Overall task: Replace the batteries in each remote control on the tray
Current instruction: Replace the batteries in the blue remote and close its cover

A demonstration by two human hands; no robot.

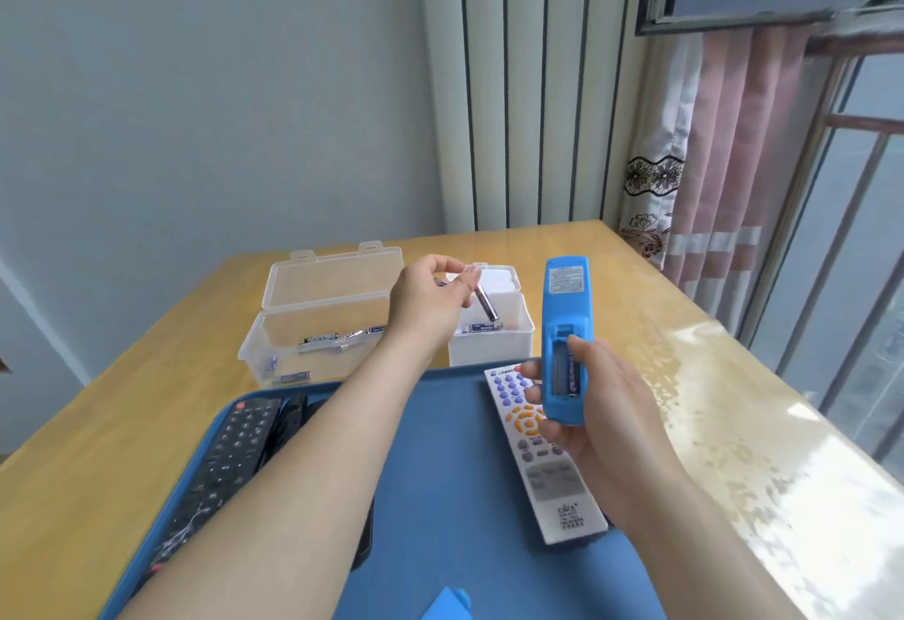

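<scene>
step: battery swap on blue remote (565, 306). Back is open, one cell seated, second slot looks empty.
left hand (430, 301): thumb and fingers pinch loose battery (486, 302) by its top end, rest hangs down tilted. Beyond the far edge of blue tray (440, 472), over white box (489, 348).
right hand (601, 404): wrapped round the lower end of blue remote, thumb on the compartment edge. Held upright above the tray's far right part.
seated battery (567, 370): in the right-hand slot of the compartment, next to the thumb.
direction: can't tell if loose battery is a spent one going into white box or a fresh one coming out.
how to do it well: if fresh, match the flat end to the spring, push that end in first, then press it flat. Keep the thumb off the empty slot and hold the remote steady.
hands vs remote: the hands are apart. Left is near the remote's top end, not touching it.
cover: blue piece (447, 602) at the tray's near edge, probably the battery door.
white remote (553, 472): on the tray, right side, buttons up, under the right hand.
black remote (230, 453): on the tray, left side.
clear box (254, 355): lid open, batteries inside, just past the tray's far left edge.
</scene>
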